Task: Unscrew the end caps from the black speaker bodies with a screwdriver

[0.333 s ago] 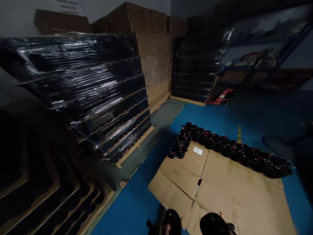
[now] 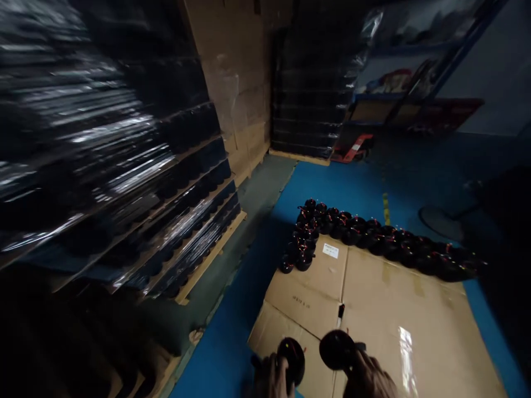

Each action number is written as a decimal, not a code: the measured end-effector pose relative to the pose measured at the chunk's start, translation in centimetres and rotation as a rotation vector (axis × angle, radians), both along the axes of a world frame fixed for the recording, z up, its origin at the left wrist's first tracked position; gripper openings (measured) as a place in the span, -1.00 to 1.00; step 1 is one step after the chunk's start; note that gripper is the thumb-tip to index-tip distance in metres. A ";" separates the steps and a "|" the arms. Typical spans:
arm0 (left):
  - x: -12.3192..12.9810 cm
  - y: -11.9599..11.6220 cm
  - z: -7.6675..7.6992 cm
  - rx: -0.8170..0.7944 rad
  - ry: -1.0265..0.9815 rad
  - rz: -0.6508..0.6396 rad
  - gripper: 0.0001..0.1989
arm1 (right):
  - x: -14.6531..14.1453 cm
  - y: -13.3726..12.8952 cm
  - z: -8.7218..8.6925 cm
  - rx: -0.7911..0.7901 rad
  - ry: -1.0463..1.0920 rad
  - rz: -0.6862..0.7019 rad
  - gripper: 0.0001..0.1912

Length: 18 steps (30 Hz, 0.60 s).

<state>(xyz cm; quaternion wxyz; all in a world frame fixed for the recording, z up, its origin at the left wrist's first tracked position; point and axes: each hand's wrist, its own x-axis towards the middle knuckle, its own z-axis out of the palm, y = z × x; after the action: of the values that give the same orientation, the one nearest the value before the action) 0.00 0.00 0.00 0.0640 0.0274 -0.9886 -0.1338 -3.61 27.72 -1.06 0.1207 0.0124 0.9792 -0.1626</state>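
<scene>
My left hand (image 2: pixel 274 378) is at the bottom edge, its fingers wrapped round a black cup-shaped part (image 2: pixel 292 360) with small coloured wire ends. To its right, my right hand (image 2: pixel 370 380) grips a second black cup-shaped part (image 2: pixel 336 349), whose round dark face is turned up. Both parts are held above the near end of a flattened cardboard sheet (image 2: pixel 373 309). Along the sheet's far and left edges stand similar black parts (image 2: pixel 357 229) in rows, with red and yellow wire tips showing. The exact kind of part is too dark to make out.
Film-wrapped stacks on a wooden pallet (image 2: pixel 211 257) rise at the left. Another wrapped stack (image 2: pixel 311 105) stands at the back beside a red pallet jack (image 2: pixel 352 149). A round-based stand (image 2: pixel 440 222) is on the blue floor (image 2: pixel 224 337) at the right.
The view has moved forward and tilted down. Both hands have come further into view, each still holding its black part. The rows on the cardboard look unchanged.
</scene>
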 end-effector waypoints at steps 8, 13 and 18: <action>-15.7 -2.2 -10.7 0.049 -0.292 -0.181 -0.72 | -11.9 -5.6 -9.9 0.124 -0.065 -0.183 -0.68; -23.4 -1.6 -15.9 0.045 -0.369 -0.224 -0.73 | -17.3 -7.5 -15.6 0.139 -0.058 -0.198 -0.71; -27.0 -0.5 -18.1 0.021 -0.360 -0.267 -0.74 | -21.1 -7.8 -18.9 0.111 -0.006 -0.222 -0.70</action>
<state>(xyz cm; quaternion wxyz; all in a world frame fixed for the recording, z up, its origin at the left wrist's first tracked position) -27.05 -0.49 -18.08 -0.1320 -0.0797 -0.9774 -0.1442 -24.75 19.89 -19.93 0.1040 0.1280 0.9789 -0.1207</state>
